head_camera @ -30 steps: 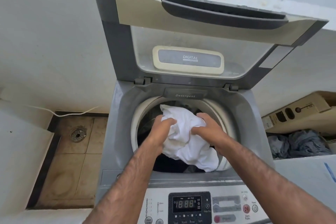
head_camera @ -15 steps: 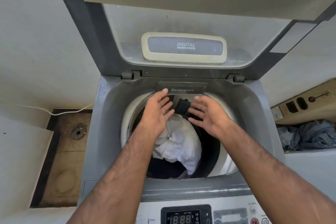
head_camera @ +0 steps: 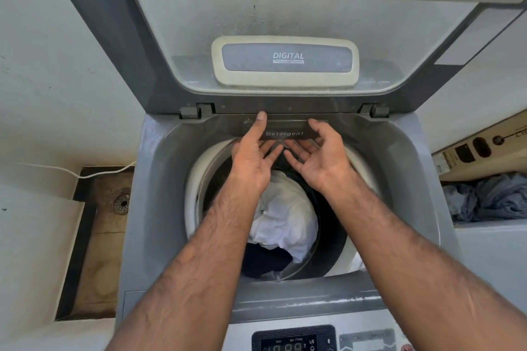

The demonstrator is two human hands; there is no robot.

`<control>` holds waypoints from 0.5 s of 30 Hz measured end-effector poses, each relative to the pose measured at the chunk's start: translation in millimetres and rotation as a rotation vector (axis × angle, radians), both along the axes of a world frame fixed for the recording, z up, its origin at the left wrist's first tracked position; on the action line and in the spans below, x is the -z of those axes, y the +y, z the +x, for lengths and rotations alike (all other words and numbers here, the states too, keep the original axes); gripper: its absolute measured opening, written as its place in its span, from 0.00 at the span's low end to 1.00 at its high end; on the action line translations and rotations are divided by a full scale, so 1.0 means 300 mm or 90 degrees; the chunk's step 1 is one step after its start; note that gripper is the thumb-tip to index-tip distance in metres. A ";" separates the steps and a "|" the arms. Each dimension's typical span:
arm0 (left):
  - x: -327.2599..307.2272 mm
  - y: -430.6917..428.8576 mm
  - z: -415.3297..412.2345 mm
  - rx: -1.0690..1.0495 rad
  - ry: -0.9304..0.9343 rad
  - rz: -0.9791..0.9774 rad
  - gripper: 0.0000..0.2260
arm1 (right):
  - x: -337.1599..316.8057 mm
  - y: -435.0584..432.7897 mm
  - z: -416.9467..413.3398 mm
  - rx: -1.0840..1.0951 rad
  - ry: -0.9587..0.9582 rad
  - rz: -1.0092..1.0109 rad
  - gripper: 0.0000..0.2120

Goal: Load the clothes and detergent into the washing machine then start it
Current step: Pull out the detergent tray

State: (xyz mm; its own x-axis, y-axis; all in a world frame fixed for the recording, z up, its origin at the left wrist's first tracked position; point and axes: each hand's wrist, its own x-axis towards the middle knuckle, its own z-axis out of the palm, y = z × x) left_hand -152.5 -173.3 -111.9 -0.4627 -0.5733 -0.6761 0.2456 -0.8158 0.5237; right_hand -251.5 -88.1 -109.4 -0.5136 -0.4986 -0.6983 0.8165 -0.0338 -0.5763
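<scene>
Drum [head_camera: 195, 196]: white/dark clothes [head_camera: 285, 222]; L hand [head_camera: 251, 158], R hand [head_camera: 323, 159] grips spread, touching detergent drawer [head_camera: 288, 128].

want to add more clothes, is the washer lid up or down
Up: the lid stands raised on its hinges behind the drum, and the white cloth inside shows.

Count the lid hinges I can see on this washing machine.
2. The left hinge sits up and left of the Detergent drawer, and the right hinge sits up and right of it. No others appear hidden.
</scene>
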 end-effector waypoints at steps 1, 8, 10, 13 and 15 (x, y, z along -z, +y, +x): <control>-0.003 0.001 0.000 0.007 -0.005 -0.002 0.16 | 0.001 0.001 0.003 -0.002 0.003 0.003 0.09; -0.007 0.012 -0.014 0.048 -0.166 -0.040 0.30 | 0.003 0.013 0.018 -0.052 0.050 0.095 0.26; -0.011 0.021 -0.013 0.058 -0.186 -0.026 0.34 | -0.001 0.019 0.026 -0.068 0.056 0.122 0.28; -0.009 0.044 0.001 0.085 -0.195 0.001 0.45 | 0.009 0.041 0.043 -0.078 0.055 0.153 0.29; -0.004 0.053 0.008 0.086 -0.218 0.011 0.51 | 0.013 0.059 0.049 -0.081 0.056 0.168 0.29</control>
State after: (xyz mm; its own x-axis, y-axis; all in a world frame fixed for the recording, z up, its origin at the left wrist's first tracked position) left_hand -150.2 -157.3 -110.6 -0.2786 -0.5097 -0.8140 -0.0528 -0.8381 0.5429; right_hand -236.8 -70.4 -113.4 -0.5230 -0.3701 -0.7678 0.7508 0.2264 -0.6205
